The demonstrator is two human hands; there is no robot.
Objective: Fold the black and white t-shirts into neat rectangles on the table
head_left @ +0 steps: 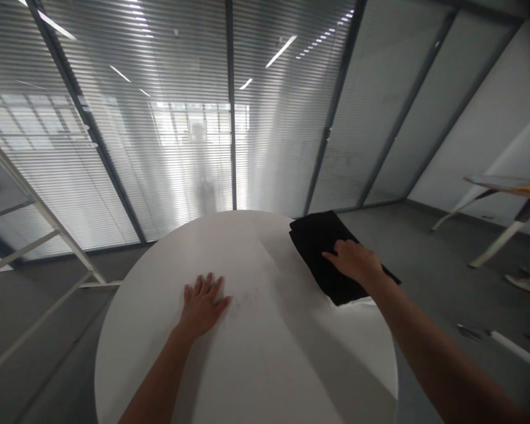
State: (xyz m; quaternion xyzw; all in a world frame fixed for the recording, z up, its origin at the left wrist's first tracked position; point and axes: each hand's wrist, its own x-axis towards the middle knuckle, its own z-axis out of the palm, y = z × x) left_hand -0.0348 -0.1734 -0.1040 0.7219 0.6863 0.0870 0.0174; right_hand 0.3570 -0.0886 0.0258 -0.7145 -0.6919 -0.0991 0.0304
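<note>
half-curled, the right hand [355,260] is down on the black sheets [314,235], and whether it pinches them, no telling from here! they lie at the round white table's [251,365] right edge; over to the left hand [204,309], spread wide, palm down, holding nothing.

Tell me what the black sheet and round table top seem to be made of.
The black sheet could be felt, cloth or paper: matte, flat and dark, without visible shine. The round table top is probably laminate or painted board: smooth, low-sheen, with an even white surface.
</note>
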